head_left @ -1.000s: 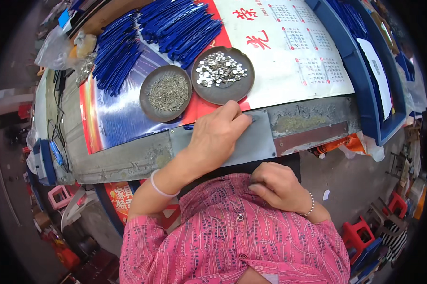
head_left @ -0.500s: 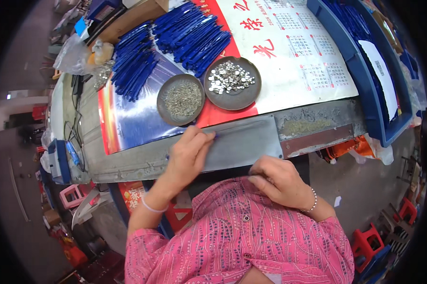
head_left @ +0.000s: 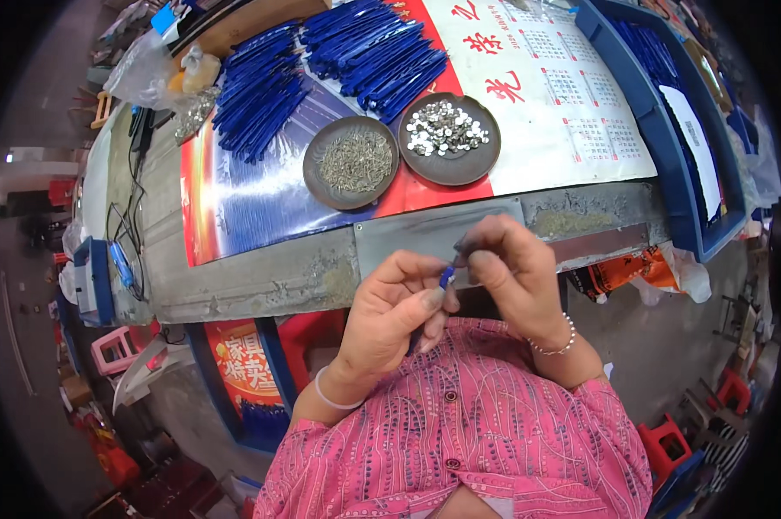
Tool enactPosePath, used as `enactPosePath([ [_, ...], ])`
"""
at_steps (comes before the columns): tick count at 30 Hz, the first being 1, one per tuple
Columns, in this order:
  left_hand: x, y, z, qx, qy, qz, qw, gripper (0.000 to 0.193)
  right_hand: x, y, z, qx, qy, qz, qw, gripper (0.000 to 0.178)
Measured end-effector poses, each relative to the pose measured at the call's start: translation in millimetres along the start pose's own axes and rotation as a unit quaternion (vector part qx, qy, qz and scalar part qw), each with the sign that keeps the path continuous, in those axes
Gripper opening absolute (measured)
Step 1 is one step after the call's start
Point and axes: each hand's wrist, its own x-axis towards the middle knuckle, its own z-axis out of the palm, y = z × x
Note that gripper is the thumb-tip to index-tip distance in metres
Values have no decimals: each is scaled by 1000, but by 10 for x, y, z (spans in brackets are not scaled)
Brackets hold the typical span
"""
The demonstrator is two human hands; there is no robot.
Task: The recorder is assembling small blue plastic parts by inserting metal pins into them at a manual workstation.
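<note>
My left hand is closed around a narrow blue piece, its end showing between thumb and fingers. Close to that end, my right hand pinches with darkened fingertips; whatever it holds is too small to make out. Both hands are in front of my body, over the table's near edge. Behind them lies a grey metal plate, partly covered by the hands. Farther back, one round dark dish holds thin metal pins, and another dark dish holds small shiny round pieces.
Heaps of long blue strips lie at the back left on a printed calendar sheet. A blue plastic tray with more strips stands at the right. Clear bags and black cables are at the left.
My left hand has lifted off the metal plate and come nearer my body with the blue piece. My right hand has risen to meet it. The view has shifted slightly.
</note>
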Motion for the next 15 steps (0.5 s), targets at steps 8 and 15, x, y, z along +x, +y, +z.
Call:
enactPosePath([
  [8,-92,-79,-77,-8,-17,-43,999,20,108,-47,-56,-53,-107,-58,991,12],
  [15,-117,-86,-173,-73,-67,-81,992,19,134,-84,-5,-92,-130,-80,984,10],
])
